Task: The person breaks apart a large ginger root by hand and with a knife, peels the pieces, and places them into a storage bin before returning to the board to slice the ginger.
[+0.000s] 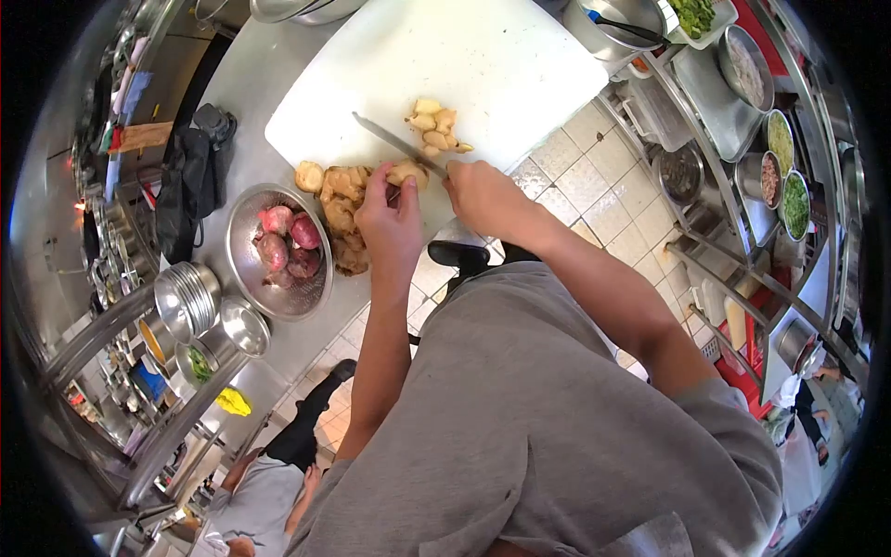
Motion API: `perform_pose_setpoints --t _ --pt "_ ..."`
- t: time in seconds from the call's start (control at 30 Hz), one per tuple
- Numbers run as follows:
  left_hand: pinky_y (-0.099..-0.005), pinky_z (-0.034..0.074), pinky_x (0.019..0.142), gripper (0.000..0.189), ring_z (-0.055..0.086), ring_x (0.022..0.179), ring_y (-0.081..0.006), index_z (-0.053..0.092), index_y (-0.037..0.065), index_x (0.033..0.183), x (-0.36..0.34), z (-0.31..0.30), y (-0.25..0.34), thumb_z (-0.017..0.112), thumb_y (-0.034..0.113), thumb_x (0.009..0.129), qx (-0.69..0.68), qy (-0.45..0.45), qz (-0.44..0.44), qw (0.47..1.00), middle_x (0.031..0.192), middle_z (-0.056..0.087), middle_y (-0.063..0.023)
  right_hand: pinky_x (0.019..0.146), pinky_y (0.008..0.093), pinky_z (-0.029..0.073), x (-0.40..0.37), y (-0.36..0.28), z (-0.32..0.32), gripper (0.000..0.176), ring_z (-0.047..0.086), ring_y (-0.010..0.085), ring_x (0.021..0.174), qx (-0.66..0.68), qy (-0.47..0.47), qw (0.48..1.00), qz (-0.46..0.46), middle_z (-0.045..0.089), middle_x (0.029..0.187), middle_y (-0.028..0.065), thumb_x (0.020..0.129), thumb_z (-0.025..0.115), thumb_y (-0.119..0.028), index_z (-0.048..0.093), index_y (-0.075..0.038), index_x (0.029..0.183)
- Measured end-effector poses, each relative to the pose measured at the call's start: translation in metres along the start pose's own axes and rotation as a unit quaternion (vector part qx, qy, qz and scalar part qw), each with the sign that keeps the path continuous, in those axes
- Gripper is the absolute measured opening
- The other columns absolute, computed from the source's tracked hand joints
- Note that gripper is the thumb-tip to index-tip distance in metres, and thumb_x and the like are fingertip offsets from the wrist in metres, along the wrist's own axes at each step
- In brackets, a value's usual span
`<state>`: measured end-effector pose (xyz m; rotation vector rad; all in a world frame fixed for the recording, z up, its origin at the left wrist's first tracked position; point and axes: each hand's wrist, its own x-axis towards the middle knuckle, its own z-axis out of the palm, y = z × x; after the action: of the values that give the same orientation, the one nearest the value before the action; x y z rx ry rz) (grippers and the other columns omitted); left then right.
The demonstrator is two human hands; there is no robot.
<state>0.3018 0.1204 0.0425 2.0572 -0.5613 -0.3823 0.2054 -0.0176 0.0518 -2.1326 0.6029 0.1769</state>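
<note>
My left hand (391,218) is closed on a piece of ginger (406,173) at the near edge of the white cutting board (343,84). In my right hand (490,198) is a knife (390,136), its blade pointing up and left across the board, close beside that ginger. Peeled ginger pieces (436,124) lie beyond the blade. Unpeeled ginger (343,192) is heaped left of my left hand, partly over the board's edge.
A perforated metal bowl (243,227) of red onions (273,252) stands left on the steel counter (246,102), with stacked steel bowls (187,302) nearby. Racks with food containers (795,204) line the right. Another person (255,501) stands at lower left.
</note>
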Motion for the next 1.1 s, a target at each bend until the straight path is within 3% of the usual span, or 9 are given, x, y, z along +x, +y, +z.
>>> perform_pose_setpoints --t 0.17,0.27,0.33,0.47,0.57,0.77,0.87,1.03,1.1 --pt "-0.0301 0.057 0.075 0.033 0.069 0.084 -0.0171 0.059 -0.006 0.126 -0.010 -0.008 0.002 0.065 0.003 0.095 0.010 -0.036 -0.015 0.999 0.097 0.070 -0.0154 0.066 0.0555 0.052 0.005 0.008 -0.001 0.025 0.065 0.0499 0.074 0.024 0.027 0.999 -0.001 0.064 0.073 0.0305 0.098 0.056 -0.017 0.059 0.005 0.087" --pt "-0.0250 0.052 0.073 0.030 0.063 0.085 -0.0098 0.062 -0.003 0.124 -0.015 -0.007 0.012 0.065 0.003 0.095 -0.013 -0.015 0.030 0.999 0.093 0.068 -0.0078 0.068 0.0546 0.053 -0.024 -0.015 -0.032 0.021 0.067 0.0489 0.075 0.000 -0.004 1.000 0.012 0.065 0.075 0.0305 0.097 0.056 -0.014 0.060 0.005 0.090" --pt "-0.0262 0.053 0.075 0.030 0.066 0.089 -0.0111 0.061 -0.004 0.124 -0.015 -0.007 0.011 0.065 0.003 0.095 -0.004 -0.028 0.025 0.999 0.097 0.070 -0.0100 0.072 0.0524 0.055 -0.037 -0.029 -0.051 0.016 0.069 0.0470 0.078 -0.031 -0.045 0.998 0.031 0.067 0.077 0.0302 0.092 0.055 -0.009 0.062 0.006 0.094" --pt "-0.0293 0.055 0.075 0.030 0.068 0.090 -0.0147 0.060 -0.006 0.124 -0.016 -0.005 0.006 0.063 0.002 0.096 0.024 -0.042 0.024 0.999 0.102 0.071 -0.0142 0.067 0.0551 0.052 -0.043 -0.021 -0.045 0.021 0.066 0.0481 0.073 -0.042 -0.043 0.998 0.006 0.064 0.072 0.0295 0.098 0.056 -0.013 0.058 0.006 0.091" --pt "-0.0357 0.059 0.080 0.032 0.071 0.090 -0.0323 0.058 -0.006 0.125 -0.021 -0.001 0.001 0.061 0.000 0.094 0.043 -0.028 0.100 0.994 0.105 0.068 -0.0239 0.067 0.0546 0.053 -0.041 -0.024 -0.042 0.019 0.067 0.0474 0.074 -0.045 -0.040 0.998 0.001 0.065 0.073 0.0292 0.097 0.056 -0.012 0.058 0.006 0.091" --pt "-0.0354 0.060 0.082 0.033 0.072 0.100 -0.0309 0.057 -0.008 0.124 -0.034 0.002 0.003 0.064 -0.001 0.092 0.041 -0.031 0.117 0.992 0.120 0.066 -0.0268 0.068 0.0542 0.053 -0.005 -0.003 0.001 0.019 0.067 0.0472 0.076 -0.050 -0.005 0.998 -0.037 0.066 0.076 0.0287 0.096 0.056 -0.013 0.061 0.005 0.092" --pt "-0.0345 0.060 0.083 0.029 0.071 0.104 -0.0282 0.056 -0.009 0.118 -0.040 0.006 -0.014 0.066 0.000 0.093 -0.051 0.009 0.067 0.996 0.127 0.063 -0.0287 0.068 0.0544 0.053 0.000 0.004 0.009 0.021 0.067 0.0476 0.076 -0.026 0.012 0.999 -0.033 0.066 0.076 0.0287 0.097 0.056 -0.014 0.062 0.005 0.092" --pt "-0.0331 0.061 0.081 0.026 0.072 0.100 -0.0259 0.054 -0.010 0.111 -0.039 0.008 -0.012 0.069 0.000 0.092 -0.080 0.040 0.068 0.994 0.129 0.062 -0.0298 0.066 0.0550 0.053 -0.027 -0.014 -0.020 0.021 0.066 0.0486 0.073 -0.014 0.017 1.000 -0.019 0.065 0.072 0.0281 0.097 0.056 -0.016 0.060 0.005 0.092" --pt "-0.0326 0.061 0.081 0.026 0.073 0.099 -0.0258 0.054 -0.009 0.110 -0.040 0.009 -0.011 0.069 -0.001 0.091 -0.070 0.032 0.075 0.994 0.129 0.062 -0.0299 0.066 0.0537 0.055 -0.041 -0.020 -0.031 0.014 0.068 0.0470 0.073 -0.044 -0.003 0.999 -0.028 0.066 0.074 0.0281 0.090 0.055 -0.008 0.060 0.005 0.090"
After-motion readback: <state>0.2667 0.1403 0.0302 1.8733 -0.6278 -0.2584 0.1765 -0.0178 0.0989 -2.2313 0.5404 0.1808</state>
